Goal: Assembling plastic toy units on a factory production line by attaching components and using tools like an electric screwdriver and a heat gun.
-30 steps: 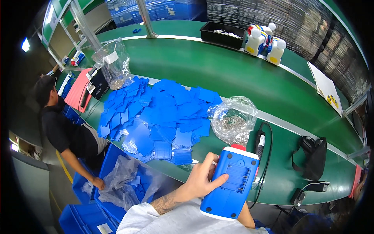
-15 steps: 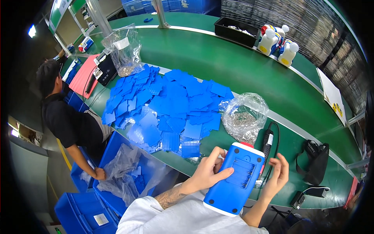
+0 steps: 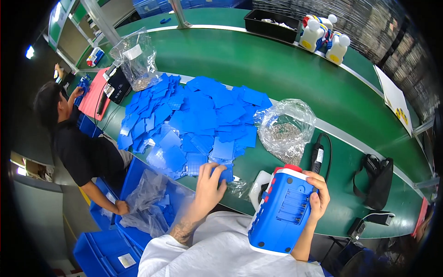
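Note:
My right hand (image 3: 318, 196) grips a blue, white-edged boxy device (image 3: 274, 221) by its right side. The device's back is turned up, showing an uncovered battery compartment (image 3: 294, 205) with metal springs, dark round feet at the corners and red parts along its top and left edges. At the near edge of the heap of blue plastic plates (image 3: 198, 115), my left hand (image 3: 208, 189) has its bent fingers on a small blue square plate (image 3: 226, 173). The thumb lies by that plate's near side, and the fingers partly cover it.
Beyond the device lies a clear bag of small metal parts (image 3: 286, 134), with a corded black tool (image 3: 317, 154) beside it. A black pouch (image 3: 379, 182) lies to the right. Blue bins (image 3: 110, 249) stand lower left, near a co-worker in black (image 3: 87, 147). Another clear bag (image 3: 138, 60) stands behind the heap.
My left hand has let go of the device and moved left to the heap's near edge. The right hand, open before, now holds the device, which has tilted and shows its left side.

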Demonstrator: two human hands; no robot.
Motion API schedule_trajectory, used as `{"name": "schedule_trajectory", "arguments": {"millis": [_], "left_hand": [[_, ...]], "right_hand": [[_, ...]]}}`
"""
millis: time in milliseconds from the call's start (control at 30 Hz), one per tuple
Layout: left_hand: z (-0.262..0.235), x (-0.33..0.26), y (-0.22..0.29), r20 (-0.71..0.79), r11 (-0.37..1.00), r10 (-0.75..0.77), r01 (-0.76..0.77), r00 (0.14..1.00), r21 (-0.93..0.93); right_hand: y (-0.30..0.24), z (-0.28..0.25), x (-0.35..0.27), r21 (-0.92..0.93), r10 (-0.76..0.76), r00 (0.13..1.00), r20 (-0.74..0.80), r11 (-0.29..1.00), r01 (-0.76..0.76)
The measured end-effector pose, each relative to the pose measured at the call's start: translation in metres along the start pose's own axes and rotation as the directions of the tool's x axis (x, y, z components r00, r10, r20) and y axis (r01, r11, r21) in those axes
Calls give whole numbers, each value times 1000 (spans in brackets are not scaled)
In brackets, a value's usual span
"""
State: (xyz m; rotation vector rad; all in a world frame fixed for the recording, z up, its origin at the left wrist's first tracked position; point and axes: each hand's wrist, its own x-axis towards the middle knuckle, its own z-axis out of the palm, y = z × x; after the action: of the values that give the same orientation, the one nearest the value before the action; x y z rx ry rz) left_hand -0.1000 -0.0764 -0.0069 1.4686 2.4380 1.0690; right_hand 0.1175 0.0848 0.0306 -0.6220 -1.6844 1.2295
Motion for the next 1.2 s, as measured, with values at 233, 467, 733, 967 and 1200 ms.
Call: {"name": "schedule_trajectory", "arguments": {"millis": [233,467,733,967,1200], "left_hand": [[3,-19,-15,197,963,95,-140,976,230],[3,-11,-24,219,911,176,-243,960,332],[-9,0,-29,190,939,265,-298,945,171],[-20,15,-1,-79,971,92,-107,993,-215],[-53,58,88,72,747,340,-223,938,-626]], "right_hand": [[8,5,-1,42,-47,999,-15,998,48],[9,5,-5,69,-32,999,-35,997,35],[5,4,-9,98,-35,998,-60,994,41],[1,12,-1,72,-82,996,-25,994,83],[-3,10,-2,77,-88,995,-44,993,91]]}}
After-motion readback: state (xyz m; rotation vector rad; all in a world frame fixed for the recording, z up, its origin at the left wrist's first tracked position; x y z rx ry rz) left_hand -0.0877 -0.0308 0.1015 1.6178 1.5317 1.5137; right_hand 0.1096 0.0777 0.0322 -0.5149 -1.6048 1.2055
